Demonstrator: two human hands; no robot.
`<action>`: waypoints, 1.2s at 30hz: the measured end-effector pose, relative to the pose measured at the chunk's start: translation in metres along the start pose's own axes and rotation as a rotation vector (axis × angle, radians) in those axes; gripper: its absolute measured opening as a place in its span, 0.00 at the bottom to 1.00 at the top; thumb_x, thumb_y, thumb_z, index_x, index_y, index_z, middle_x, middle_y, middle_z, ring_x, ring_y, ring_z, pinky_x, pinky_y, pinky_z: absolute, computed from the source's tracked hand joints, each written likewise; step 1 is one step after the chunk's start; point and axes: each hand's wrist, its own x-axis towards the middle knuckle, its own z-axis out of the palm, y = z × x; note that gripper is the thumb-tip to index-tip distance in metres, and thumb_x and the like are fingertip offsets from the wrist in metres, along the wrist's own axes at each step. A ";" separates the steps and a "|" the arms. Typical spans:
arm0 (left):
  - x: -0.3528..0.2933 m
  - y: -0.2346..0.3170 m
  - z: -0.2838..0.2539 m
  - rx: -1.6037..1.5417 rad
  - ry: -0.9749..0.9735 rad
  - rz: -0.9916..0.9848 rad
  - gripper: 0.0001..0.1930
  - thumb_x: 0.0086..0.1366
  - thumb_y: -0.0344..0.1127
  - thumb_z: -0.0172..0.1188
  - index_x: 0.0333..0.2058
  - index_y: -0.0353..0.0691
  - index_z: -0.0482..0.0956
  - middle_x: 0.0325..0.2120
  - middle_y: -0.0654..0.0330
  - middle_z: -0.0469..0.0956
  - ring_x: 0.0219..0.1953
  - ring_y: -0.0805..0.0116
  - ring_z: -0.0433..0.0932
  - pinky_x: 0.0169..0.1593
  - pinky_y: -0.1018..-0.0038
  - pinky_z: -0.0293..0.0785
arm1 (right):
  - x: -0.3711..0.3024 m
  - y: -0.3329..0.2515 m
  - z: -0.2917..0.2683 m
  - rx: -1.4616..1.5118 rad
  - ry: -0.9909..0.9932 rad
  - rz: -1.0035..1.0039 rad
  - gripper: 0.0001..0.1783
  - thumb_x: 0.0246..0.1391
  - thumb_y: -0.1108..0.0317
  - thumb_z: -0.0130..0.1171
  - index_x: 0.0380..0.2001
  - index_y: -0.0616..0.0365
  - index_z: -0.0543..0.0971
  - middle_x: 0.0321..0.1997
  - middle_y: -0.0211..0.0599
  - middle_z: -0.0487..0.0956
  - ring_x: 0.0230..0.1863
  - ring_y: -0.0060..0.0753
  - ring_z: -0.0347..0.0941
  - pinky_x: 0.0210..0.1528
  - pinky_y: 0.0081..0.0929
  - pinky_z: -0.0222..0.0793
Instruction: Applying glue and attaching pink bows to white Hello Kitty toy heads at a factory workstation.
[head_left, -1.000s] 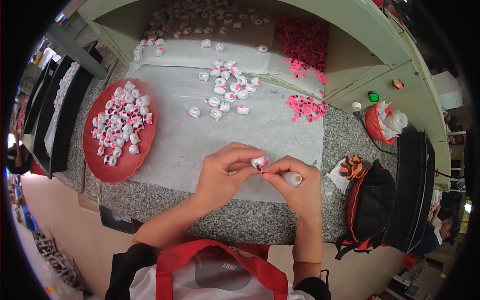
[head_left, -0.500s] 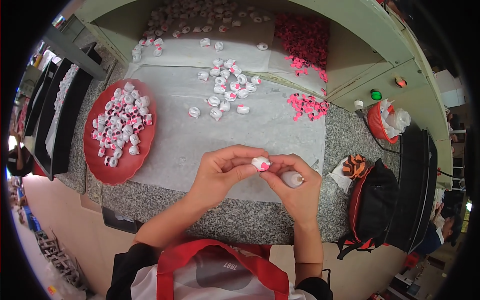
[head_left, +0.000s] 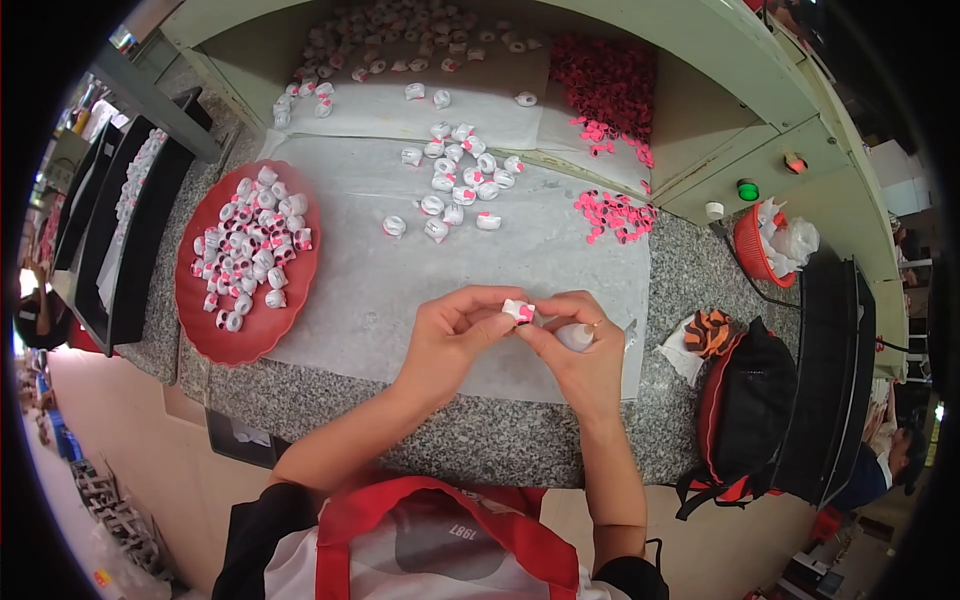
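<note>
Left hand pinches 1 white-and-pink piece in its grip; right hand clasps 1 white bottle.

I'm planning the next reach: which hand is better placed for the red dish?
Likely the left hand: the red dish stands on that side, and the right hand is farther off, with a white bottle in its grip.

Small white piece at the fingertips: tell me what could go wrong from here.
The white piece is held only at the fingertips of the left hand, so it might slip and drop onto the sheet. The right hand also grips a white bottle, which could hamper its fingers or slide loose.
</note>
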 end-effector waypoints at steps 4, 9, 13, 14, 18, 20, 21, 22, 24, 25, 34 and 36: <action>-0.001 0.010 -0.002 -0.291 0.059 -0.210 0.17 0.56 0.25 0.54 0.46 0.33 0.66 0.32 0.57 0.76 0.34 0.73 0.75 0.39 0.78 0.72 | -0.003 0.005 -0.005 0.054 -0.083 -0.223 0.17 0.36 0.82 0.61 0.34 0.64 0.73 0.38 0.39 0.72 0.28 0.21 0.71 0.31 0.14 0.67; -0.006 0.019 -0.002 0.006 -0.139 0.033 0.13 0.54 0.21 0.54 0.41 0.30 0.70 0.35 0.54 0.75 0.35 0.69 0.76 0.39 0.77 0.74 | 0.000 0.005 -0.013 0.255 -0.137 -0.195 0.11 0.39 0.80 0.61 0.30 0.63 0.75 0.34 0.39 0.74 0.27 0.22 0.71 0.27 0.16 0.67; -0.007 0.019 -0.005 0.033 -0.060 -0.080 0.11 0.54 0.19 0.53 0.38 0.28 0.71 0.34 0.54 0.75 0.36 0.68 0.76 0.39 0.77 0.74 | 0.001 0.008 -0.008 0.405 -0.164 0.004 0.06 0.41 0.78 0.60 0.26 0.64 0.75 0.34 0.40 0.75 0.27 0.22 0.71 0.26 0.16 0.68; -0.008 0.021 -0.006 0.031 -0.041 -0.094 0.11 0.54 0.19 0.54 0.38 0.28 0.71 0.34 0.54 0.75 0.35 0.68 0.76 0.39 0.77 0.74 | 0.002 0.008 -0.006 0.414 -0.163 0.045 0.05 0.42 0.78 0.60 0.24 0.65 0.74 0.33 0.39 0.75 0.27 0.21 0.71 0.26 0.15 0.68; -0.013 0.045 -0.028 0.361 0.109 0.103 0.09 0.54 0.20 0.54 0.36 0.29 0.73 0.33 0.56 0.76 0.34 0.71 0.76 0.38 0.79 0.73 | -0.001 0.006 0.003 0.416 -0.150 0.055 0.06 0.43 0.77 0.60 0.25 0.64 0.73 0.33 0.40 0.75 0.26 0.20 0.71 0.25 0.15 0.68; -0.017 0.058 -0.077 0.667 0.454 0.316 0.12 0.50 0.21 0.56 0.36 0.35 0.75 0.32 0.59 0.76 0.31 0.72 0.75 0.35 0.79 0.72 | -0.001 0.009 -0.002 0.338 -0.034 0.102 0.07 0.42 0.78 0.57 0.28 0.64 0.72 0.34 0.43 0.75 0.22 0.23 0.70 0.24 0.18 0.68; -0.015 0.064 -0.087 0.676 0.465 0.318 0.12 0.50 0.21 0.56 0.36 0.35 0.75 0.32 0.59 0.76 0.31 0.72 0.75 0.35 0.79 0.72 | 0.000 0.007 -0.002 0.346 -0.046 0.100 0.07 0.42 0.78 0.57 0.28 0.64 0.72 0.34 0.43 0.75 0.22 0.23 0.70 0.24 0.18 0.68; -0.012 0.069 -0.096 1.151 0.644 0.489 0.13 0.49 0.21 0.57 0.36 0.35 0.75 0.33 0.58 0.75 0.31 0.69 0.74 0.34 0.78 0.72 | 0.001 0.005 -0.002 0.290 -0.029 0.131 0.08 0.42 0.78 0.56 0.29 0.64 0.72 0.34 0.42 0.75 0.22 0.23 0.70 0.24 0.18 0.69; 0.004 0.066 -0.101 1.629 0.818 0.654 0.14 0.48 0.21 0.57 0.36 0.36 0.76 0.33 0.57 0.74 0.31 0.65 0.74 0.34 0.76 0.72 | 0.003 0.004 0.003 0.231 -0.016 0.161 0.09 0.42 0.78 0.56 0.31 0.63 0.71 0.35 0.41 0.75 0.23 0.23 0.70 0.25 0.19 0.69; 0.015 0.052 -0.092 1.590 0.673 0.635 0.15 0.46 0.22 0.58 0.36 0.37 0.76 0.33 0.57 0.73 0.31 0.64 0.74 0.34 0.73 0.72 | 0.001 0.000 0.008 0.218 -0.061 0.145 0.10 0.43 0.79 0.55 0.32 0.63 0.71 0.33 0.39 0.74 0.24 0.22 0.70 0.25 0.18 0.69; 0.016 0.047 -0.051 0.503 0.138 -0.003 0.18 0.51 0.25 0.57 0.43 0.35 0.72 0.33 0.59 0.73 0.28 0.70 0.74 0.33 0.72 0.71 | -0.006 0.007 -0.008 0.245 -0.021 -0.095 0.19 0.42 0.82 0.52 0.40 0.59 0.61 0.28 0.35 0.71 0.29 0.25 0.71 0.28 0.18 0.68; 0.009 0.048 -0.028 0.064 0.006 -0.121 0.19 0.52 0.24 0.56 0.45 0.34 0.70 0.37 0.60 0.73 0.30 0.71 0.75 0.36 0.73 0.72 | -0.006 -0.005 -0.010 0.200 -0.055 -0.156 0.20 0.42 0.82 0.52 0.40 0.59 0.60 0.28 0.37 0.71 0.28 0.26 0.71 0.29 0.19 0.67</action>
